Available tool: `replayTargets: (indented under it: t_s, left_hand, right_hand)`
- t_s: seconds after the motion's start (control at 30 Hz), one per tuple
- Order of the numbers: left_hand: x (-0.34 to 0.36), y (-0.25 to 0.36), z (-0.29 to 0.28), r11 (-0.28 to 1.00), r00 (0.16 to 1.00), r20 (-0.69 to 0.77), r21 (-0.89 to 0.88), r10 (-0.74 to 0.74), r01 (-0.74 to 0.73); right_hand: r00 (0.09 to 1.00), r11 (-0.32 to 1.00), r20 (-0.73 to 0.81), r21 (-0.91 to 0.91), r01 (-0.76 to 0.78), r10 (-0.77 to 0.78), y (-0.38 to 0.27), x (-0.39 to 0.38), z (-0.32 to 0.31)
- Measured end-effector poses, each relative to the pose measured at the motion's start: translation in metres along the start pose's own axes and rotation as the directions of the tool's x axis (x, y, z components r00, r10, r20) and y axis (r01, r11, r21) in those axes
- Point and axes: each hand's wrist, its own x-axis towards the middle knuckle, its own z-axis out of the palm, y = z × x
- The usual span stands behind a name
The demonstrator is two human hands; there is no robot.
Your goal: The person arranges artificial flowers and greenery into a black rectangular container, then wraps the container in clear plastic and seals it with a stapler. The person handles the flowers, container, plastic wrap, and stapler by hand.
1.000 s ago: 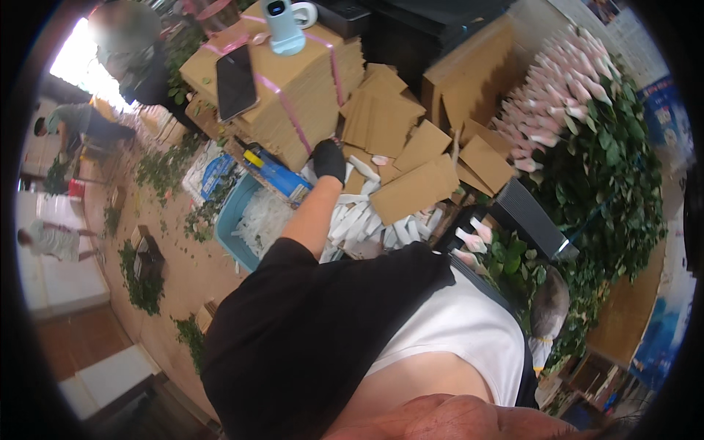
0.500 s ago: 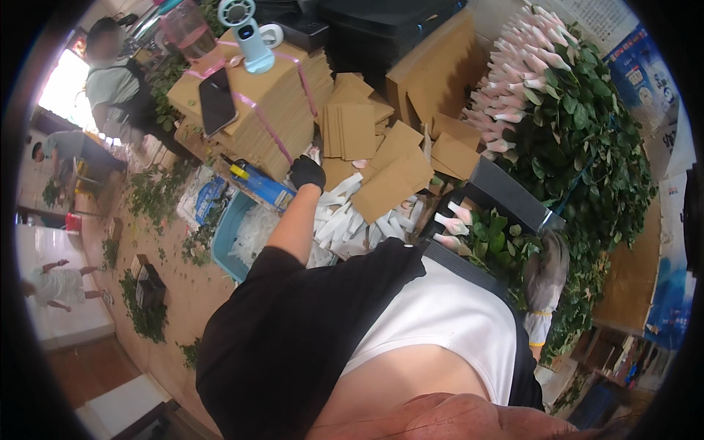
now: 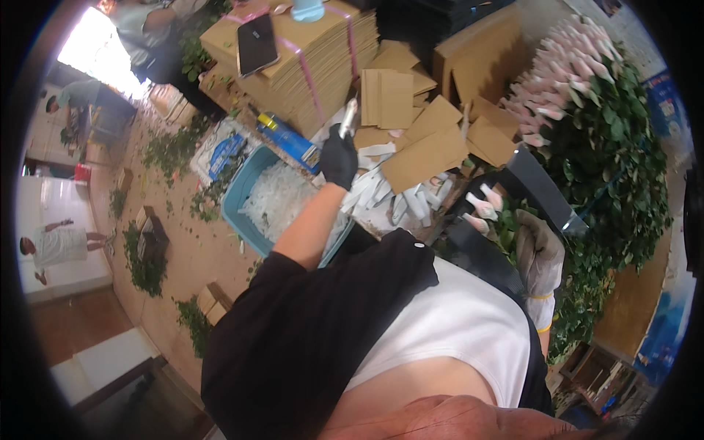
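Head view: left hand [image 3: 339, 160], black-gloved, arm stretched forward, fingers closed on a slim whitish piece [image 3: 350, 117] pointing away from the body, beside cardboard sheets [image 3: 387, 99]. Right hand [image 3: 540, 253], grey-gloved, well apart, near the torso, at rose foliage [image 3: 506, 230] behind pink-and-white rosebuds [image 3: 493, 198]; cannot tell whether it grips.

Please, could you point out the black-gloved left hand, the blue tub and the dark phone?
Left hand [image 3: 339, 160], head view: on its back.
Blue tub [image 3: 233, 213], head view: left wall.
Dark phone [image 3: 257, 47], head view: middle of upper face.
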Motion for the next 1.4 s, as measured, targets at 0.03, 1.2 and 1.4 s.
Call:
replayTargets:
  t_s: [0.03, 1.2, 1.4]
  left_hand:
    - [-0.018, 0.014, -0.015, 0.997, 0.995, -0.098, -0.073, 0.023, -0.030]
    - [-0.346, -0.366, 0.277, 0.762, 0.597, 0.475, 0.374, -0.646, 0.528]
    - [-0.358, -0.328, 0.241, 0.843, 0.518, 0.667, 0.393, -0.536, 0.366]
  right_hand:
    - [0.994, 0.992, 0.090, 0.108, -0.069, 0.060, -0.005, 0.002, 0.009]
    - [0.938, 0.908, -0.034, 0.265, -0.326, 0.346, 0.143, -0.045, 0.120]
    - [0.935, 0.921, -0.067, 0.211, -0.328, 0.348, 0.117, -0.044, 0.069]
